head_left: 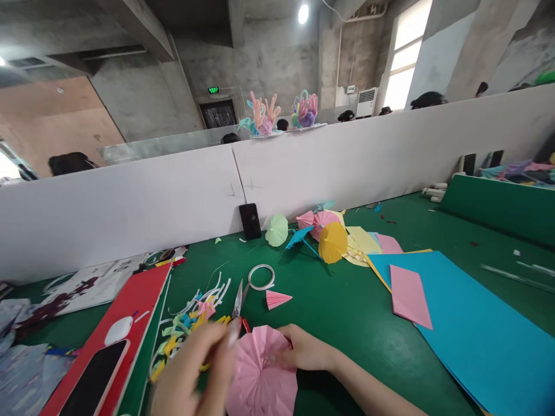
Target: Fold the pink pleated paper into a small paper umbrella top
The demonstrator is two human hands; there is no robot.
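Observation:
A pleated pink paper disc [260, 378] lies spread out at the bottom centre of the green table. My right hand [303, 348] grips its upper right edge, with the thumb and fingers closed on the paper. At the disc's left side my left hand [195, 364] is raised and blurred by motion; whether its fingers hold anything cannot be made out. Scissors [238, 300] with red handles lie partly open just above the disc. A folded pink paper wedge [278, 299] and a roll of clear tape [261, 277] rest beyond it.
Paper scraps [191, 318] lie left, beside a red board [130, 306] bearing a phone [97, 381]. Small paper umbrellas [333, 242] and a black phone [250, 221] are near the white partition [173, 202]. Blue sheets [477, 323] with a pink rectangle [410, 294] cover the right.

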